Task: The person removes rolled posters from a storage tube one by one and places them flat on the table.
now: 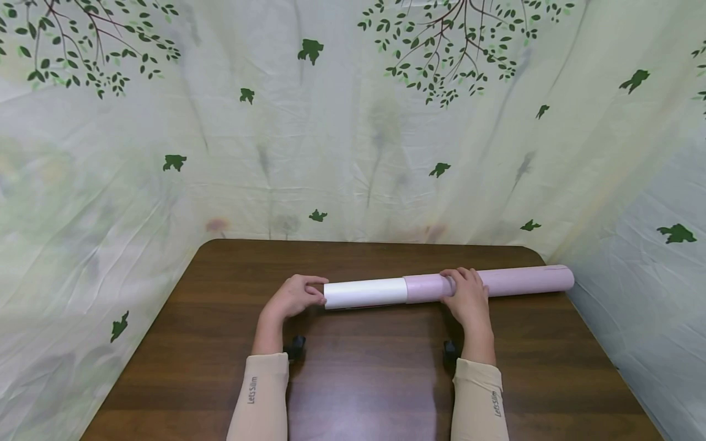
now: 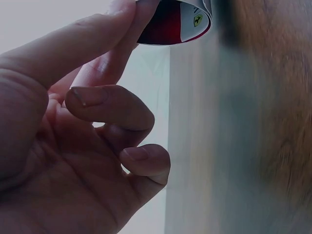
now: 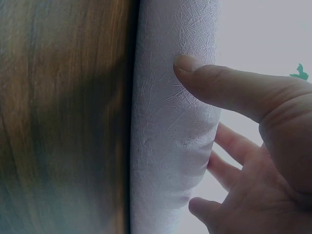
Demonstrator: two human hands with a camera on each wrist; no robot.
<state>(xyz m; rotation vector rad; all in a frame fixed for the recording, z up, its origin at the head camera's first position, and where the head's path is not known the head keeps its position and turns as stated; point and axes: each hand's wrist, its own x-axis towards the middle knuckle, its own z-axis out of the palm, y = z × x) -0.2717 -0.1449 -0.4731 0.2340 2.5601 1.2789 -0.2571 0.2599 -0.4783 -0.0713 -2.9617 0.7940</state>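
Note:
A long pink roll (image 1: 524, 282) with a creased, leathery surface lies across the table, slightly higher at its right end in the head view. Out of its left end sticks a white rolled poster (image 1: 366, 293). Dark red print and a small yellow emblem show on the poster's inner side (image 2: 163, 24) in the left wrist view. My left hand (image 1: 295, 296) pinches the poster's left rim between thumb and forefinger, with the other fingers loosely bent. My right hand (image 1: 467, 297) grips the pink roll near its middle, thumb (image 3: 219, 85) on the near side and fingers over the far side.
The brown wooden table (image 1: 364, 380) has rounded far corners. The pink roll's right end reaches past the table's right edge. Behind and at both sides hangs a pale curtain (image 1: 353, 135) with printed leaves. Dark wrist cameras (image 1: 296, 348) sit by both wrists.

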